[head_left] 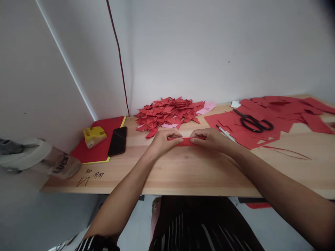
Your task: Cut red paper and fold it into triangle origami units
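Observation:
A narrow folded piece of red paper [186, 142] is stretched between my two hands, just above the wooden table. My left hand [167, 140] pinches its left end between thumb and fingers. At the other end, my right hand [206, 138] pinches it in the same way. Only the middle of the paper shows; both ends are covered by my fingers. Just behind my hands lies a heap of pointed, folded red paper pieces [167, 113], with a few pink ones among them.
Black-handled scissors [253, 123] lie on loose red paper sheets [282, 108] at the right, near a white pen [225, 133]. To the left are a black phone [117, 141], a yellow box [94, 136] on a red folder [81, 150], and a clear bottle marked LUCKY [61, 164].

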The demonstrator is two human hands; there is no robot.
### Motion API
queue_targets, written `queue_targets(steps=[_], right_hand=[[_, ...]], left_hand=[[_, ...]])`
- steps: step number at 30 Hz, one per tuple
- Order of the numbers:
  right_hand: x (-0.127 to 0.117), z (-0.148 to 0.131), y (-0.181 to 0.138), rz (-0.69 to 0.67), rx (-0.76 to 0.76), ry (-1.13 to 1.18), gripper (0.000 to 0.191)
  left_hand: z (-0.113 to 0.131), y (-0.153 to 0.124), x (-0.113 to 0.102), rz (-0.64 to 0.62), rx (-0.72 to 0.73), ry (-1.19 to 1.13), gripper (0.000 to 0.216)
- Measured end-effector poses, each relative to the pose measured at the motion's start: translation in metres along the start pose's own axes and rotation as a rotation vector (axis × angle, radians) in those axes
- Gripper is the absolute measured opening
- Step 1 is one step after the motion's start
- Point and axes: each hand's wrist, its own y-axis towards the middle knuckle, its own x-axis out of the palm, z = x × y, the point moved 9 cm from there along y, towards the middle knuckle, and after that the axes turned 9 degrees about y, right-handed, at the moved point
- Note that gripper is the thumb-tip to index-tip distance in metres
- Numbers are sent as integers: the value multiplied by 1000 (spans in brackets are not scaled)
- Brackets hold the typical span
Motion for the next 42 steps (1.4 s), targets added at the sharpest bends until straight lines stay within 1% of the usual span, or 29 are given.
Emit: queue_targets(steps=[2, 6, 12, 15, 19, 22, 26, 28, 33, 39, 42], right_hand=[[2, -2, -1, 2, -5, -28, 25], [6, -12, -4, -11, -63, -41, 20], [14, -18, -4, -39, -103, -54, 27], [17, -17, -4, -59, -119, -66, 27], [19, -13, -3, -68, -139, -94, 26], [17, -11, -3, -59, -133, -118, 28], [16, -11, -3, -67, -105, -108, 27], [17, -9, -3, -94, -74, -99, 26], [22, -3, -3, -192, -13, -113, 25], [24, -5, -4, -198, -62, -166, 23], [25, -6, -4, -202, -62, -202, 25]], left_hand=[[1, 0, 6, -13, 18, 60, 13], [2, -1, 14, -6, 19, 97, 14], [10, -4, 25, -50, 100, 162, 16], [11, -6, 29, -79, 126, 189, 16], [13, -6, 30, -86, 139, 215, 16], [14, -6, 29, -96, 117, 191, 18], [10, -7, 30, -156, 55, 153, 15], [7, -8, 31, -180, 47, 166, 15], [7, -9, 34, -181, 77, 198, 13], [12, -10, 36, -172, 131, 234, 14], [12, -10, 34, -165, 123, 215, 15]])
